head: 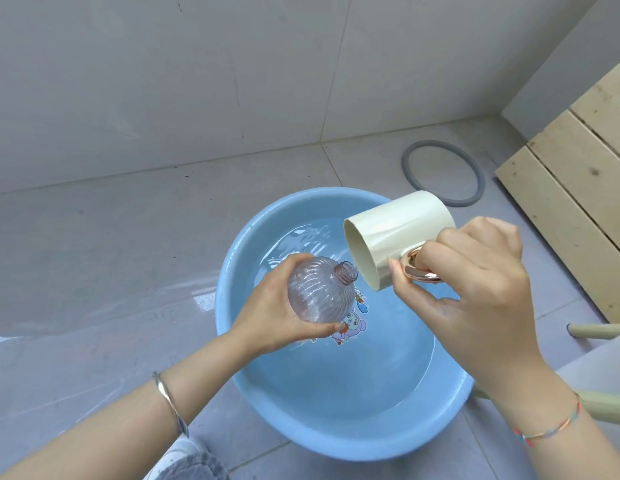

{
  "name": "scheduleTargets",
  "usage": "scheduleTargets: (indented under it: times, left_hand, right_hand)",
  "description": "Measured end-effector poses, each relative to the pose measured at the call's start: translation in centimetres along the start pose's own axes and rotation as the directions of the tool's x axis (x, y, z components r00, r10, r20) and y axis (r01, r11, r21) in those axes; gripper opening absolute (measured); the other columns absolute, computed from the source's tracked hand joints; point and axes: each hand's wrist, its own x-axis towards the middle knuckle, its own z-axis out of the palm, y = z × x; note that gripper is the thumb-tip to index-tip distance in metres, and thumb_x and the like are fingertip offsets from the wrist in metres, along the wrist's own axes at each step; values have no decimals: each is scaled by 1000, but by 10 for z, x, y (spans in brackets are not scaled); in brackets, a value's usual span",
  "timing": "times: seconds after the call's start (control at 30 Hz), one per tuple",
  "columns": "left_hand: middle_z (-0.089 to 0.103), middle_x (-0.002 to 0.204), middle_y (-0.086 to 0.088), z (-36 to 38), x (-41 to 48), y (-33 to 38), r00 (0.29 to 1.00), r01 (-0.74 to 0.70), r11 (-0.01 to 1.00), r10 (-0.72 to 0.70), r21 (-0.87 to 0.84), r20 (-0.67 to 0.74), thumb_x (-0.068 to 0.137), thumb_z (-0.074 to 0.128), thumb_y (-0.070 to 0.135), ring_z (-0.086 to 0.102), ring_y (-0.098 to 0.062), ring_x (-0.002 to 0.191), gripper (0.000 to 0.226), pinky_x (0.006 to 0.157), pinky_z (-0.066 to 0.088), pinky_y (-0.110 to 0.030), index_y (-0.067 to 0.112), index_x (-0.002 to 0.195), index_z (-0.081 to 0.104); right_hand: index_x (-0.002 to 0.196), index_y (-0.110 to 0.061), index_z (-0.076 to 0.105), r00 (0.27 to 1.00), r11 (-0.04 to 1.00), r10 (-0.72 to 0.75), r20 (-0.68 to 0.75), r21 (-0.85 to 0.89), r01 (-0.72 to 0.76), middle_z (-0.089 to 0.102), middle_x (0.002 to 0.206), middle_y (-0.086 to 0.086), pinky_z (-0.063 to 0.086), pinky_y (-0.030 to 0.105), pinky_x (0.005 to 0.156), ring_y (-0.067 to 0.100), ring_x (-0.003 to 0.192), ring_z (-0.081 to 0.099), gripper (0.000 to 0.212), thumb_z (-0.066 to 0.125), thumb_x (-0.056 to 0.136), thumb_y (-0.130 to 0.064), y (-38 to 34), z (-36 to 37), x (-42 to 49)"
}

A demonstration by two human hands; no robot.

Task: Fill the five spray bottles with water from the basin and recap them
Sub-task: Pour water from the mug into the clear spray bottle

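1. Denim knee (194, 465) at the bottom edge of the frame, and two forearms reaching up from it: a silver bangle (170, 400) on the left wrist, a coloured string bracelet (551, 431) on the right.
2. Between the arms, in the lower middle, sits the blue basin (301, 427) on the grey tiled floor, with water in it and a cartoon sticker (350, 325) on its bottom.
3. Over the basin, the left hand (267, 313) is wrapped around the ribbed clear spray bottle (319, 292), fingers and thumb curled about its round body. The bottle is tilted, its bare threaded neck pointing up and to the right; no cap is on it.
4. Just right of it, the right hand (474, 271) grips the cream cup (395, 233) by its rose-gold handle (419, 271). The cup is tipped far over, its mouth just beside the bottle's neck. I cannot make out a clear stream, nor how much water the bottle holds.
5. As I judge it, this is the filling of one bottle, with its recapping yet to come. The other four bottles and all the caps are out of view, so how many are finished I cannot tell.
6. Further back, at the middle right, a grey ring (443, 173) lies on the floor, with pale wooden slats (578, 188) at the right edge.
7. Across the top of the frame runs the tiled wall (163, 81).
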Motion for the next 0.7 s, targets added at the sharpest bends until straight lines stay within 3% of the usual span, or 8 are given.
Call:
scheduleTargets:
  times: [0.2, 0.3, 0.4, 0.47, 0.57, 0.7]
  left_hand:
    - [59, 123, 24, 0, 0, 0, 1000, -7, 1000, 7, -4, -2, 46, 86, 66, 56, -1, 116, 93, 98, 48, -36, 45, 126, 44]
    - [60, 121, 24, 0, 0, -1, 1000, 4, 1000, -4, -19, -9, 45, 85, 67, 57, -1, 114, 93, 98, 49, -34, 46, 125, 44]
    - [59, 119, 25, -1, -1, -3, 1000, 19, 999, -20, -26, -14, 44, 86, 65, 57, 1, 112, 92, 96, 48, -26, 47, 124, 44]
    - [58, 120, 27, -2, -1, -4, 999, 24, 999, -25, -30, -23, 47, 90, 59, 55, 4, 114, 92, 97, 44, -19, 46, 125, 44]
    - [56, 120, 28, -2, -1, -6, 999, 26, 999, -27, -26, -41, 52, 94, 49, 53, 8, 113, 90, 95, 40, -13, 42, 126, 45]
    - [58, 120, 26, -3, -1, -7, 999, 32, 999, -34, -40, -42, 50, 93, 53, 55, 5, 113, 90, 96, 42, -18, 41, 126, 46]
  right_hand:
    - [56, -6, 50, 1000, 999, 31, -2, 32, -31, 40, 55, -1, 24, 26, 76, 16, 66, 27, 33, 67, 83, -14, 1, 2, -2]
    - [57, -8, 46, 972, 968, 234, 5, 98, -233, 38, 56, -3, 26, 25, 68, 14, 65, 26, 33, 67, 82, -19, 8, 1, -5]
    - [57, -9, 44, 872, 852, 486, 59, 191, -488, 45, 55, -6, 31, 20, 60, 15, 62, 36, 35, 70, 78, -19, 26, 6, -16]
    - [57, -7, 46, 805, 787, 581, 124, 166, -594, 47, 55, -5, 32, 27, 59, 20, 63, 41, 35, 72, 77, -18, 39, 17, -29]
    - [56, -8, 43, 780, 797, 577, 242, 39, -602, 45, 53, 1, 28, 32, 62, 25, 61, 39, 38, 75, 76, -11, 51, 35, -56]
    - [58, -19, 36, 788, 858, 495, 366, -62, -510, 37, 53, -5, 23, 32, 62, 24, 60, 36, 46, 79, 71, -7, 56, 50, -80]
